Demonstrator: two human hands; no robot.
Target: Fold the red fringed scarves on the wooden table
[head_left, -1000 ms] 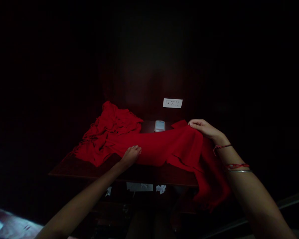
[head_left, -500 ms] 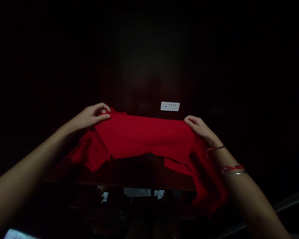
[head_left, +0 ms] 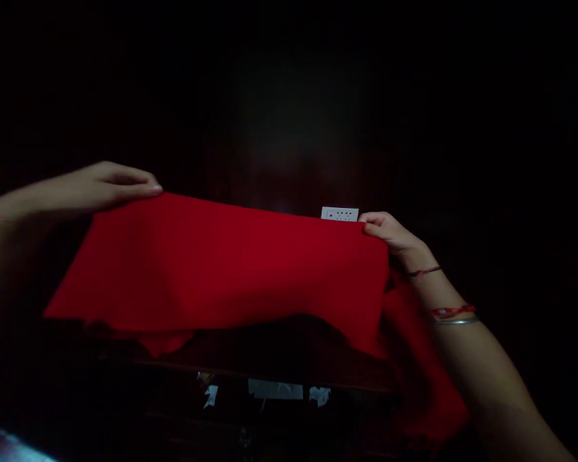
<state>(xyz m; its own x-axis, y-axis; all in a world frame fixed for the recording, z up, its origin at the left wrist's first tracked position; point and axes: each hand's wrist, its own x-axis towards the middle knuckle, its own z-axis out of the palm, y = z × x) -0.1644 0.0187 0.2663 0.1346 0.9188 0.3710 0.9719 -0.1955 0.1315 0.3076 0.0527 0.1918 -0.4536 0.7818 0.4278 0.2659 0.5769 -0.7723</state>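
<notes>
A red cloth hangs stretched between both hands above a dark wooden table. My left hand pinches its upper left corner, raised high at the left. My right hand grips the upper right corner, thread and metal bangles on that wrist. More of the cloth trails down past the table's right edge under my right forearm. The cloth hides most of the tabletop.
A white wall socket plate peeks just above the cloth's top edge. Scraps of white tape or paper stick to the table's front edge. The room around is very dark. A pale surface shows at the bottom left corner.
My left hand took the cloth's edge, then moved up and left, spreading the bunched cloth into a wide flat sheet. The small box on the table is now hidden behind it.
</notes>
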